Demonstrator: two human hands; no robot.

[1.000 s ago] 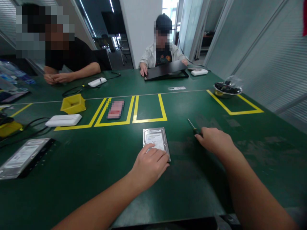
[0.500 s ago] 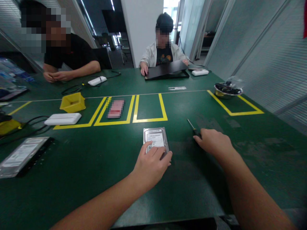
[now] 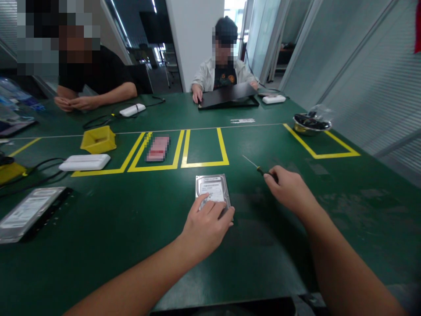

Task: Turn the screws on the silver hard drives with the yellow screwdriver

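A silver hard drive (image 3: 212, 188) with a white label lies on the green table in front of me. My left hand (image 3: 208, 219) covers its near part, fingertips on the top and thumb along the right edge, gripping it. To the right of the drive, my right hand (image 3: 286, 186) is closed round a screwdriver (image 3: 259, 169). The thin shaft points away from me and to the left, apart from the drive; the palm hides most of the dark handle.
Another hard drive (image 3: 31, 213) lies at the left. Beyond are a yellow bin (image 3: 98, 141), white power strip (image 3: 84, 162), blurred pink object (image 3: 158, 148) and filled metal bowl (image 3: 312, 125) by yellow tape outlines. Two people sit opposite, one holding a black panel (image 3: 230, 95).
The screwdriver has swung so that its tip points further left, and my right hand has shifted slightly left and up. My left hand stays on the hard drive.
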